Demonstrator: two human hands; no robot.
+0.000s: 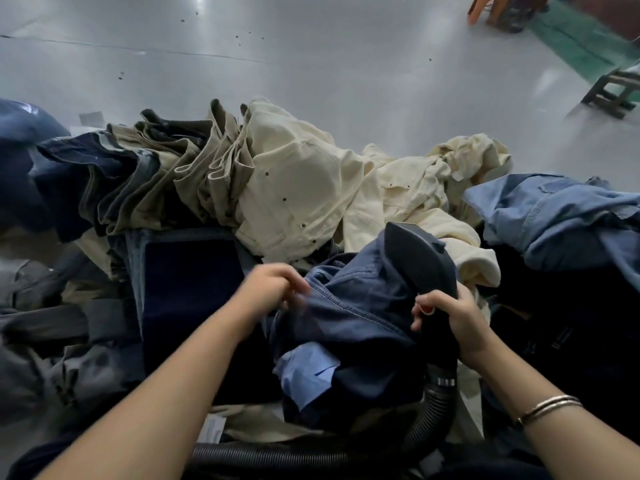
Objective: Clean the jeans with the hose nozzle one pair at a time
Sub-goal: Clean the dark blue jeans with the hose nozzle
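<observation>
A dark blue pair of jeans [356, 306] lies bunched in front of me, a light blue lining showing at its lower edge. My left hand [273, 287] pinches the denim's left side by a stitched seam. My right hand [450, 317] grips the handle of the dark hose nozzle [415, 254], thumb near a red button. The nozzle's wide head rests on the jeans, pointing away from me. Its black ribbed hose [433, 407] curves down and left below my arms.
A cream pair of trousers [304, 192] and more cream garments lie behind the jeans. Folded khaki and dark pairs are stacked at the left [156, 174]. Light blue denim [561, 216] is heaped at the right. Grey floor and a stool [613, 91] lie beyond.
</observation>
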